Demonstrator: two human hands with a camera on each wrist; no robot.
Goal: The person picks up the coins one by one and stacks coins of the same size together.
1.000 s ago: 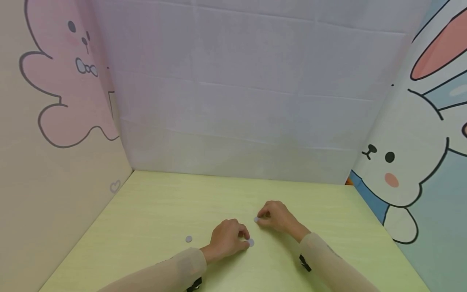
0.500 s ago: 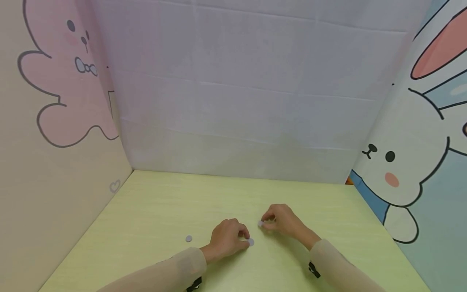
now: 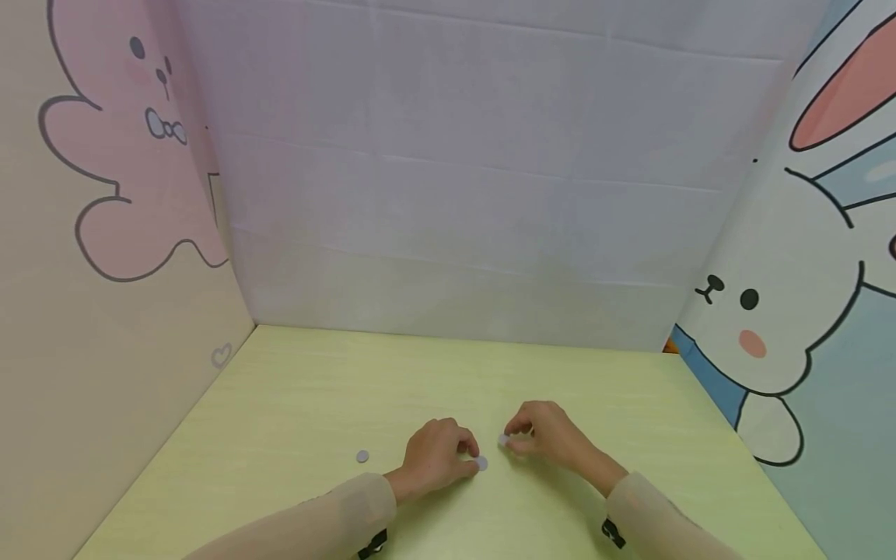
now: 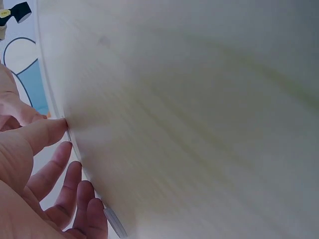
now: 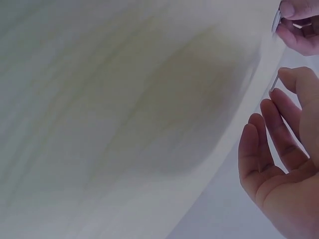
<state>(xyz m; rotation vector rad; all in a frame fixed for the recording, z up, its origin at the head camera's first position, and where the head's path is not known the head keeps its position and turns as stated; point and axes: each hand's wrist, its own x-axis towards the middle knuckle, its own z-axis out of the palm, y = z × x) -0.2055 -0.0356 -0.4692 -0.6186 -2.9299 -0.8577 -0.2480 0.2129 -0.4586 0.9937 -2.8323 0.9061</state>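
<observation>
Near the middle of the yellow table, my left hand [image 3: 435, 455] pinches a small flat grey disc [image 3: 481, 463] between thumb and index finger, low at the tabletop. To its right, my right hand [image 3: 549, 435] holds another small pale disc [image 3: 503, 439] by its edge between thumb and index finger. In the right wrist view that disc [image 5: 274, 82] shows edge-on as a thin strip, and the other fingers are loosely bent. A third grey disc [image 3: 362, 456] lies flat on the table left of my left hand; the left wrist view shows this disc [image 4: 115, 223] below the fingers.
The pale yellow tabletop [image 3: 336, 389] meets a white cloth backdrop [image 3: 448, 194] at its far edge. A cream wall with a pink cartoon figure [image 3: 133, 171] stands on the left, a wall with a cartoon rabbit [image 3: 777, 311] on the right.
My right hand, with its disc, has moved toward me and slightly right. The left hand, its disc and the loose disc have stayed in place.
</observation>
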